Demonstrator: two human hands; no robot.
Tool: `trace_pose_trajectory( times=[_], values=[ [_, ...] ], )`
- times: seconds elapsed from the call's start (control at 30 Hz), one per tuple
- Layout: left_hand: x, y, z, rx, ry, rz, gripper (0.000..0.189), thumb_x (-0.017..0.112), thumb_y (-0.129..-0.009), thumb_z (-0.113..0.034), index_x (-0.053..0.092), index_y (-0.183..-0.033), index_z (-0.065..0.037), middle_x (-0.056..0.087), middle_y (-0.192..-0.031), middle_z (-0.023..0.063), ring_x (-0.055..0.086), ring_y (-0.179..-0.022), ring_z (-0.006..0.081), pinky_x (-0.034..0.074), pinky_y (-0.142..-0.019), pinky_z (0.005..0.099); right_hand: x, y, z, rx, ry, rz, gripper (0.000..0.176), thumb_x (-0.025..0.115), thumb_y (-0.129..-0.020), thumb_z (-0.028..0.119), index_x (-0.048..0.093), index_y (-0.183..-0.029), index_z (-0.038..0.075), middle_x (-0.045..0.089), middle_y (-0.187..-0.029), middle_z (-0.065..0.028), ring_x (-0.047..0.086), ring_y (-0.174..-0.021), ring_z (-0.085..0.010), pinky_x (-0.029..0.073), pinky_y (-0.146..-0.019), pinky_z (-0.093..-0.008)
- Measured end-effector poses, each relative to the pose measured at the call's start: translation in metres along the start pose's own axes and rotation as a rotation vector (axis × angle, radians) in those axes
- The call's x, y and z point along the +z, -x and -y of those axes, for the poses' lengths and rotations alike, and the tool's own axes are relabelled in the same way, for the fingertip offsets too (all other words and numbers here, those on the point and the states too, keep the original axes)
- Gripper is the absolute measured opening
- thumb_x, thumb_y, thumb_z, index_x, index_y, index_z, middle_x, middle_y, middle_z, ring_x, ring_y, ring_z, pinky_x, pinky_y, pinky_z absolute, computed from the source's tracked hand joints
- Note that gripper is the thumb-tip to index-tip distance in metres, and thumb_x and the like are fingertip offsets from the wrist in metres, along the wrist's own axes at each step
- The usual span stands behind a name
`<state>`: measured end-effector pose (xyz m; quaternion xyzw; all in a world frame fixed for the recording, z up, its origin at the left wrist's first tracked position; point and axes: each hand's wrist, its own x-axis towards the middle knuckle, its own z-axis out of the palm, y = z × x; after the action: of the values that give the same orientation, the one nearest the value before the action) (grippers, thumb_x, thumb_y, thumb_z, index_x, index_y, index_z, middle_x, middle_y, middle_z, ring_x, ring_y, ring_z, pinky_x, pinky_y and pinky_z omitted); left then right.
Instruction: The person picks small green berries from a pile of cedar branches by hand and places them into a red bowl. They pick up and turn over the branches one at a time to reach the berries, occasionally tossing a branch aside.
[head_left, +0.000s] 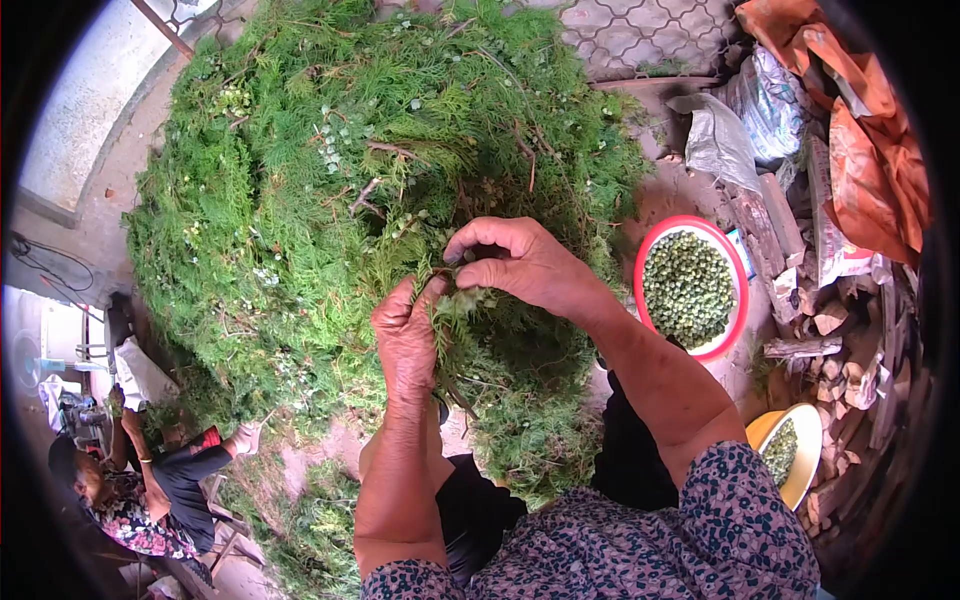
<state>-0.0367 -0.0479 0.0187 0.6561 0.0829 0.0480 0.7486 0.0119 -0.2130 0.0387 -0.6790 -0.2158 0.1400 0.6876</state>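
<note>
A leafy evergreen sprig (442,325) is gripped between the thumb and fingers of my left hand (408,335), its stem trailing down. My right hand (530,268) is closed in a pinch at the top of that sprig, thumb and forefinger nearly meeting; what lies between the fingertips is too small to make out. Both hands are above a large heap of cut evergreen branches (300,200), dotted with pale green cones (332,140).
On the right, a red-rimmed basin (643,290) holds many green cones. A yellow basin (810,440) below it holds more. Split firewood (835,370), sacks (765,105) and an orange sheet (870,150) line the right side. Another person (150,500) sits at lower left.
</note>
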Motion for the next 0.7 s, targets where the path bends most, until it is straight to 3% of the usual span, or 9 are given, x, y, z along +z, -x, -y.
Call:
trace_pose_trajectory(
  times=[0.1,0.27,0.33,0.4,0.5,0.6,0.67,0.7],
  values=[
    [0.001,0.001,-0.008,-0.098,0.046,-0.058,0.004,0.066,-0.081,-0.008,0.066,-0.077,-0.007,0.053,-0.064,-0.0076,0.040,-0.057,0.0020,0.031,-0.049,0.0206,0.000,0.002,0.007,-0.002,0.110,0.038,0.032,0.071,-0.072,0.008,0.059,-0.100,0.002,0.058,-0.088,0.0001,0.052,-0.082,-0.0057,0.044,-0.072,-0.0218],
    [-0.005,-0.001,-0.002,-0.096,0.059,-0.049,0.005,0.067,-0.080,-0.008,0.065,-0.076,-0.007,0.052,-0.063,-0.0075,0.040,-0.058,0.0019,0.032,-0.051,0.0203,0.000,0.003,0.005,-0.132,0.174,0.008,0.031,0.071,-0.072,0.008,0.060,-0.100,0.003,0.059,-0.088,0.0000,0.053,-0.078,-0.0070,0.044,-0.071,-0.0229],
    [-0.005,-0.001,-0.002,-0.126,0.083,-0.046,0.004,0.067,-0.080,-0.008,0.065,-0.077,-0.006,0.052,-0.064,-0.0070,0.040,-0.059,0.0019,0.032,-0.052,0.0200,0.000,0.002,0.003,-0.065,0.137,-0.016,0.027,0.069,-0.073,0.007,0.060,-0.099,0.003,0.060,-0.088,-0.0003,0.054,-0.078,-0.0074,0.044,-0.071,-0.0230],
    [-0.002,-0.001,-0.001,0.028,-0.056,-0.010,0.003,0.066,-0.080,-0.007,0.066,-0.079,-0.005,0.052,-0.063,-0.0063,0.040,-0.057,0.0025,0.032,-0.050,0.0196,0.001,0.001,0.000,0.004,0.100,-0.042,0.024,0.068,-0.075,0.007,0.061,-0.097,0.003,0.060,-0.087,-0.0006,0.054,-0.079,-0.0078,0.044,-0.071,-0.0232],
    [-0.002,0.000,0.000,-0.001,-0.038,0.009,0.005,0.066,-0.080,-0.007,0.067,-0.085,-0.004,0.056,-0.066,-0.0044,0.043,-0.057,0.0029,0.034,-0.048,0.0194,0.002,0.001,-0.003,-0.009,0.126,-0.017,0.016,0.063,-0.080,0.008,0.062,-0.094,0.002,0.061,-0.083,-0.0001,0.054,-0.078,-0.0069,0.044,-0.071,-0.0231],
    [-0.001,0.005,-0.004,-0.126,0.020,0.007,0.009,0.065,-0.081,-0.008,0.068,-0.089,-0.004,0.061,-0.071,-0.0023,0.048,-0.055,0.0039,0.036,-0.045,0.0190,0.006,0.001,-0.007,-0.062,0.198,-0.186,0.015,0.062,-0.081,0.012,0.063,-0.090,0.000,0.061,-0.073,-0.0033,0.056,-0.071,-0.0109,0.046,-0.066,-0.0271],
    [-0.002,0.006,-0.001,-0.136,0.062,0.041,0.012,0.065,-0.081,-0.011,0.067,-0.092,-0.005,0.061,-0.072,-0.0024,0.049,-0.054,0.0034,0.036,-0.044,0.0180,0.013,0.001,-0.016,0.086,-0.245,-0.186,0.013,0.057,-0.086,0.013,0.062,-0.092,0.002,0.060,-0.082,-0.0014,0.052,-0.074,-0.0070,0.044,-0.065,-0.0240],
    [-0.003,0.006,0.002,-0.147,0.104,0.075,0.016,0.065,-0.082,-0.014,0.066,-0.096,-0.007,0.062,-0.072,-0.0026,0.050,-0.052,0.0029,0.035,-0.042,0.0171,0.015,0.002,-0.018,0.086,-0.245,-0.186,0.013,0.057,-0.086,0.013,0.062,-0.092,0.002,0.060,-0.082,-0.0014,0.052,-0.074,-0.0070,0.044,-0.065,-0.0240]
  ],
)
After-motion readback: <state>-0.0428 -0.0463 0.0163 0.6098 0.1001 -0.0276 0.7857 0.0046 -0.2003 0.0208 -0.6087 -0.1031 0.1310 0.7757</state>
